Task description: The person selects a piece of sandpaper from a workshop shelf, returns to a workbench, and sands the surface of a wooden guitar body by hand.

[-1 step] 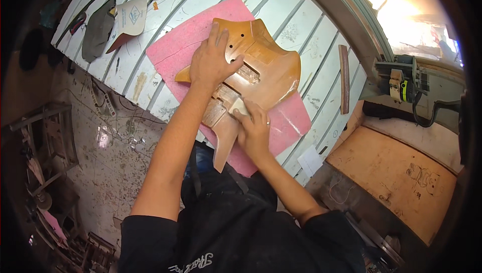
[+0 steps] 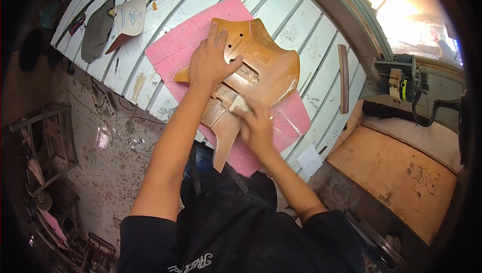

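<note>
A wooden electric guitar body [image 2: 273,79], amber with a dull, pale surface over much of it, lies on a pink foam mat [image 2: 173,47]. It has routed cavities and two small dark holes. My left hand [image 2: 211,62] rests on its upper left part, fingers stretched out and thumb spread beside the long cavity. In my right hand [image 2: 258,125] is a small pale folded piece of sandpaper [image 2: 240,104], pinched by the fingers and pressed on the wood beside the lower cavity. Slight motion blur softens that hand.
The white slatted table [image 2: 311,37] holds a sandpaper sheet [image 2: 130,19], a dark grey cloth-like piece [image 2: 98,31] and a narrow wooden strip [image 2: 343,79]. A white paper [image 2: 310,161] lies at its right edge. Beyond stand a wooden board [image 2: 391,172] and a clamp-like device [image 2: 399,84].
My right hand has shifted slightly up and to the right with the sandpaper. My left hand stays in place on the guitar body.
</note>
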### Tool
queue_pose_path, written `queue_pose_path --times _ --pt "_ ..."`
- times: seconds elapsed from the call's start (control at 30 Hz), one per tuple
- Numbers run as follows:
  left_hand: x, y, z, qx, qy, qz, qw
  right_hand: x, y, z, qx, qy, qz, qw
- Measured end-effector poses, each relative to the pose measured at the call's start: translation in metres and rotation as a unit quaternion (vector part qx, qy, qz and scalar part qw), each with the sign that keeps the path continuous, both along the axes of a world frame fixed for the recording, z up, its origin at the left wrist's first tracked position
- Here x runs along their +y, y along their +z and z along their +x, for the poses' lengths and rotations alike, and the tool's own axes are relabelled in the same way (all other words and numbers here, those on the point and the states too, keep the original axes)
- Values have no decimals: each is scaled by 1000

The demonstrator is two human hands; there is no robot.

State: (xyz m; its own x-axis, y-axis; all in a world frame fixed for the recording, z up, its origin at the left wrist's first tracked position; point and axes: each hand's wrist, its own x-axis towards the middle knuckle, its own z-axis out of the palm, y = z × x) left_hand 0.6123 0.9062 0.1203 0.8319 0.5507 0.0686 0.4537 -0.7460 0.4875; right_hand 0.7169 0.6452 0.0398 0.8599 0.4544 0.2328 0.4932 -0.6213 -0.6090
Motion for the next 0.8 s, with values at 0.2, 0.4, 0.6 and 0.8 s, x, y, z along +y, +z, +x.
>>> queue_pose_path --times 0.2,0.4,0.6,0.8 --pt "1 3 -2 6 -8 5 1000 36 89 10 -108 -2 7 994" --pt "2 4 1 15 -21 22 999 38 119 -64 -73 179 -13 981" --pt "3 -2 -4 -9 -89 69 994 35 99 -3 -77 -22 -49 996" --pt "5 -7 -1 -43 -116 90 988 14 81 -31 -28 60 -82 994"
